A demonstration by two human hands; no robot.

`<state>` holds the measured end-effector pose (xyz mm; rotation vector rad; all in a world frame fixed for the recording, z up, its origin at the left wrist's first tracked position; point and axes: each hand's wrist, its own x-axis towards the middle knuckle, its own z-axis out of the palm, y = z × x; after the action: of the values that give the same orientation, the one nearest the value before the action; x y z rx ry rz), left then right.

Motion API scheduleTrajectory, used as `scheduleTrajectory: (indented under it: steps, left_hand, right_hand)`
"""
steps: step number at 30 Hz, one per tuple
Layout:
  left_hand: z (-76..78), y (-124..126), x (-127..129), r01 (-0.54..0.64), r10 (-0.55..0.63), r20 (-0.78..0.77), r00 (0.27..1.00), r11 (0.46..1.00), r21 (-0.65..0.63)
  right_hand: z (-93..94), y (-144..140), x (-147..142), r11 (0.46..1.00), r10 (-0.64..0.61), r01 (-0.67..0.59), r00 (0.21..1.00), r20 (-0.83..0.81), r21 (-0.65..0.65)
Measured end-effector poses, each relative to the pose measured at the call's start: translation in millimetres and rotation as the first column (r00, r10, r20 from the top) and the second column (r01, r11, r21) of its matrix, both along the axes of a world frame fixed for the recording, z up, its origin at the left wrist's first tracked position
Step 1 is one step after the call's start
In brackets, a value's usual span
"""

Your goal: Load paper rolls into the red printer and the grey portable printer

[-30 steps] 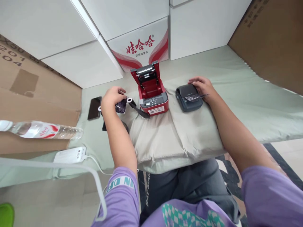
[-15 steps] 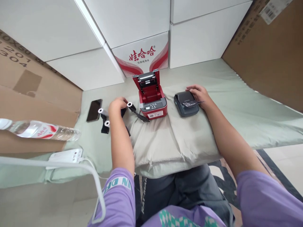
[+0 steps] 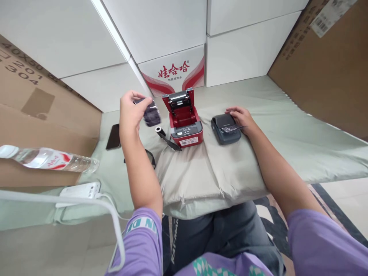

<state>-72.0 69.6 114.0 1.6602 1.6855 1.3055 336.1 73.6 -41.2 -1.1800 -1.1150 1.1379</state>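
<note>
My left hand [image 3: 130,111] is raised above the cloth and grips a dark, crinkly ribbon roll [image 3: 151,114], just left of a red label printer [image 3: 184,120] whose lid stands open. A black roll with a white core [image 3: 164,137] lies on the cloth beside the printer's front left corner. My right hand [image 3: 240,117] rests on the right side of a small dark grey printer [image 3: 225,129], with a strip of printed paper [image 3: 236,127] sticking out under the fingers.
A black phone [image 3: 113,136] lies left of my left arm. A water bottle [image 3: 47,158] and a white power strip [image 3: 80,189] sit at the near left. White boxes [image 3: 172,71] and brown cartons [image 3: 324,65] wall the back and sides. Pale green cloth [image 3: 287,115] covers the surface.
My left hand has lifted up and back from the cloth with the dark roll in it. My right hand has stayed on the grey printer.
</note>
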Motion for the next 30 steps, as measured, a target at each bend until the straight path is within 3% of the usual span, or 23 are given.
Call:
scheduleTrajectory:
  steps: [5,8,11,17,21,24,30]
  left_hand:
    - [-0.4,-5,24,0.268,-0.271,0.146,0.951,0.963,0.044]
    - [5.4,-13,33,0.414,-0.417,0.073,0.906,0.908,0.055]
    - [11.4,-19,38,0.467,-0.465,-0.049,0.884,0.881,0.073]
    - [9.3,-23,48,0.499,-0.489,-0.168,0.856,0.866,0.023]
    - [8.9,-27,64,0.51,-0.513,-0.392,0.763,0.852,-0.123]
    - [4.2,-29,77,0.434,-0.478,-0.531,0.699,0.875,-0.216]
    - [-19.2,-19,88,0.224,-0.373,-0.63,0.681,0.925,-0.306]
  right_hand:
    - [-0.6,0,1,1.0,0.003,-0.003,1.0,0.004,0.003]
    - [-0.7,1,0,1.0,0.008,-0.008,1.0,0.003,-0.001]
    - [0.1,0,0,1.0,0.012,-0.012,1.0,-0.002,-0.005]
    - [2.4,0,-2,1.0,0.007,-0.008,1.0,-0.03,-0.015]
    - [1.7,0,-1,1.0,0.011,-0.011,0.999,-0.04,-0.015]
    - [1.7,0,-1,1.0,0.014,-0.015,0.999,-0.04,-0.012]
    - [2.9,-1,-2,1.0,0.012,-0.012,1.0,0.0,-0.022]
